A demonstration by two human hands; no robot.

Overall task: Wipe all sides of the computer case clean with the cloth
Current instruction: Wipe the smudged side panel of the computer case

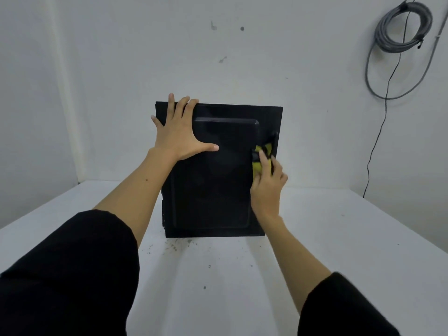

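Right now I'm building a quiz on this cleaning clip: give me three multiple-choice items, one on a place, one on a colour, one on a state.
1. Where is the cloth against the computer case?
A. near its right edge
B. on its left edge
C. under it

2. What colour is the cloth?
A. white
B. yellow
C. red

3. How does the left hand lie?
A. in a fist
B. pinching the cloth
C. flat, fingers spread on the case

Answers: 1 A, the right hand holds it there. 2 B, yellow shows above the fingers. 3 C, palm rests on the panel.
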